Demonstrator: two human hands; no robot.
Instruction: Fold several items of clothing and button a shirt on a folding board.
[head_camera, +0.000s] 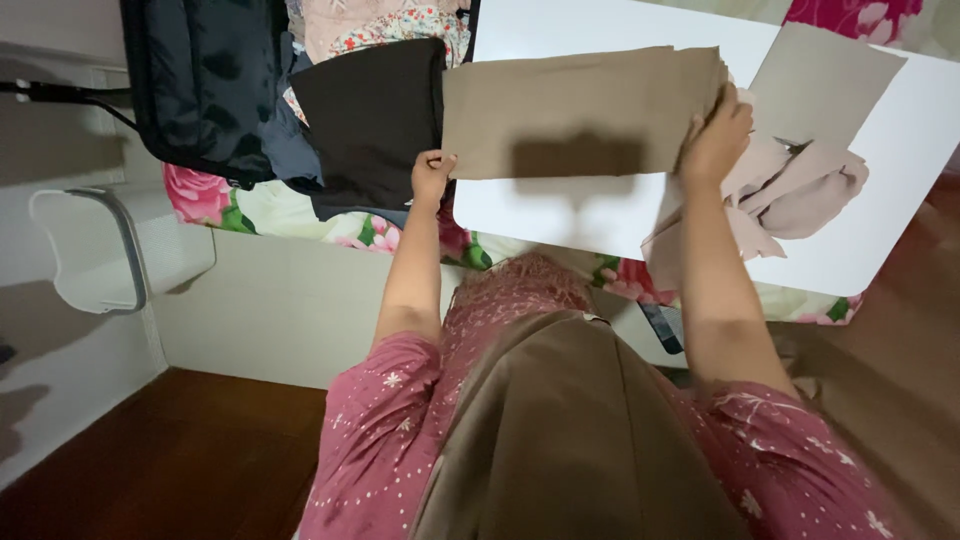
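Dark brown wooden floor (190, 460) fills the lower left of the frame, and a pale wall or panel (270, 300) rises from it toward the centre. Above that lies a bed covered with a floral sheet (215, 200) of pink roses on white, seen at centre left and again at the lower right edge of the white counter. A white counter (560, 215) sits across the upper right half of the frame, resting over the bed. At the upper left a black bag (205, 80) lies on the bed, with a dark folded garment (375, 115) just beside it and patterned clothes (385, 22) at the top edge. A white chair back (90, 250) with a grey rim shows at the far left.

On the counter a taupe folded cloth (580, 105) is held flat at the top centre. The left hand (432, 175) pinches its lower left corner, fingers curled closed on the fabric. The right hand (715, 135) grips its right edge, fingers wrapped around the folds. A pale pink crumpled garment (800, 190) lies at the right of the counter, touching the right hand's side, and another flat taupe piece (825, 85) lies above it
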